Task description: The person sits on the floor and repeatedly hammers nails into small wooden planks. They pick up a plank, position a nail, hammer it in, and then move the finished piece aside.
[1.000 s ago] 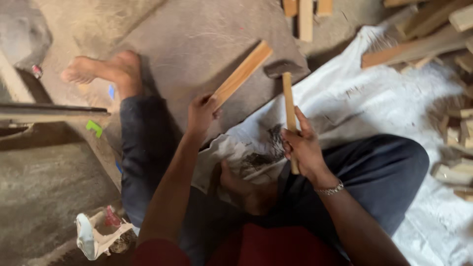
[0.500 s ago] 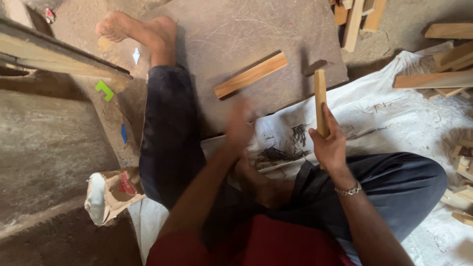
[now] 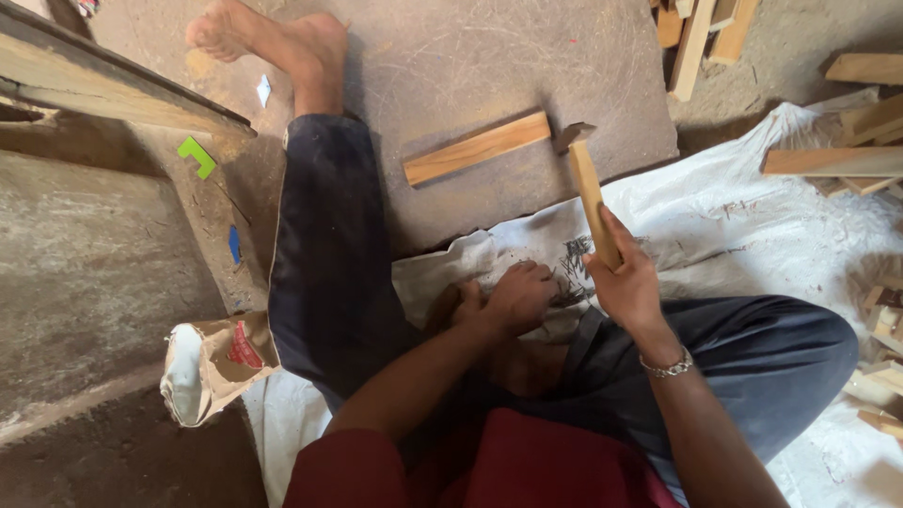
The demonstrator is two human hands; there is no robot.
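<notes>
on lap – right hand (image 3: pixel 628 282) grips hammer (image 3: pixel 588 183)

Top: dark red garment, short-sleeved, forearms bare.
Trousers: dark navy, loose cloth, one leg ending above the bare foot (image 3: pixel 273 42).
Left hand (image 3: pixel 517 296): no ring or band visible.
Right hand (image 3: pixel 630 282): silver chain bracelet (image 3: pixel 666 365) just below it, at the wrist.
Feet: bare, unshod.

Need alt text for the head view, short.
A person seated on the floor grips a wooden-handled hammer in the right hand, while the left hand reaches into a pile of dark nails on white sacking. A wood block lies on the stone slab ahead.
</notes>
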